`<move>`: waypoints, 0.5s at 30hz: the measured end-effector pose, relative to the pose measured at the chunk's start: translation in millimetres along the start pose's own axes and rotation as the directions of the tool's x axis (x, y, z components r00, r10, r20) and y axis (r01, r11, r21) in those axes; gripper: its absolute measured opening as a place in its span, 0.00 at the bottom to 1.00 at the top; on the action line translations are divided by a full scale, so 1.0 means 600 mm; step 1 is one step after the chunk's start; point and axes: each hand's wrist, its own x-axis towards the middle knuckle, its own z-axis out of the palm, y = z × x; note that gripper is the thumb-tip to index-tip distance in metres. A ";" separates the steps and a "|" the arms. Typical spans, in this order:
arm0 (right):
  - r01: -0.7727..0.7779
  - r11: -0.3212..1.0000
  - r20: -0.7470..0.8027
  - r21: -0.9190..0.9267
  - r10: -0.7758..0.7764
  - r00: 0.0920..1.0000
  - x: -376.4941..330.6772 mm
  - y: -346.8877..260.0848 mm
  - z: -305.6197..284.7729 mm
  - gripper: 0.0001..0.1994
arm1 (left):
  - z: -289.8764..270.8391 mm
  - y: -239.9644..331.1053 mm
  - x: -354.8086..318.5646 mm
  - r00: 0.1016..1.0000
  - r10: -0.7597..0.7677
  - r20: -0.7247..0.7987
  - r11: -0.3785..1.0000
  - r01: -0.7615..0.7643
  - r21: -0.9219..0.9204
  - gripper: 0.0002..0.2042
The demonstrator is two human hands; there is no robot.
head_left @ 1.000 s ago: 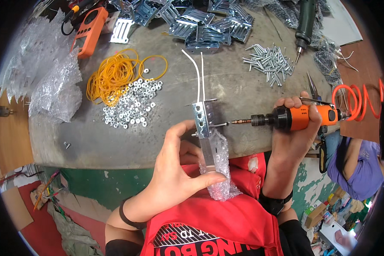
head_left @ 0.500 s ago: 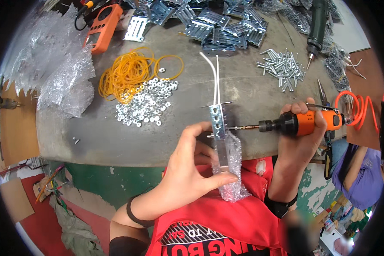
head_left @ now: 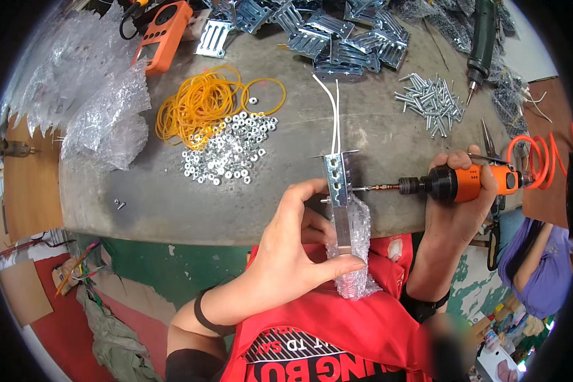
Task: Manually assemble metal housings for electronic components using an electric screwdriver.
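Between thumb and fingers, my left hand (head_left: pixel 302 245) grips a narrow metal part (head_left: pixel 341 219) partly sheathed in bubble wrap (head_left: pixel 358 274). A perforated metal bracket (head_left: pixel 336 175) sits at the part's far end, and two white wires (head_left: pixel 335 121) run out from there. My right hand (head_left: pixel 455 207) is wrapped round an orange and black air screwdriver (head_left: pixel 455 183), a finger at its lever. Its bit (head_left: pixel 385 187) points left and meets a screw at the bracket's right side. A screw end shows on the left side, near my left fingertips.
Yellow rubber bands (head_left: pixel 197 105) and a heap of nuts (head_left: pixel 226 153) lie left of the wires. Loose screws (head_left: pixel 430 102) are piled at right, near pliers (head_left: pixel 488 137) and a green electric screwdriver (head_left: pixel 481 48). Metal brackets (head_left: pixel 344 41) cover the back; an orange meter (head_left: pixel 162 38) stands left, beside bubble wrap (head_left: pixel 105 95).
The whole bench scene has shifted slightly right in the picture, hands included. Both hands keep their grips, and the bit stays at the bracket's right side.
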 end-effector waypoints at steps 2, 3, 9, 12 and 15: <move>-0.004 1.000 -0.016 0.013 0.004 1.000 0.003 0.001 -0.002 0.17 | 0.001 -0.001 0.002 1.000 0.002 0.002 1.000 -0.002 -0.002 0.45; -0.014 1.000 0.019 0.024 0.013 1.000 0.003 0.006 -0.005 0.17 | 0.000 -0.003 0.000 1.000 0.004 0.003 1.000 -0.004 -0.004 0.45; -0.023 0.999 0.019 0.030 0.022 1.000 0.001 0.010 -0.006 0.16 | -0.001 -0.002 0.000 1.000 -0.008 0.003 1.000 0.008 -0.003 0.45; -0.034 0.998 0.028 0.044 0.033 0.999 0.001 0.011 -0.006 0.16 | 0.000 -0.003 0.000 1.000 -0.009 0.001 1.000 0.009 -0.001 0.45; -0.046 0.997 0.028 0.059 0.044 0.999 -0.002 0.015 -0.002 0.16 | 0.000 -0.002 0.000 1.000 -0.006 0.002 1.000 0.006 -0.007 0.45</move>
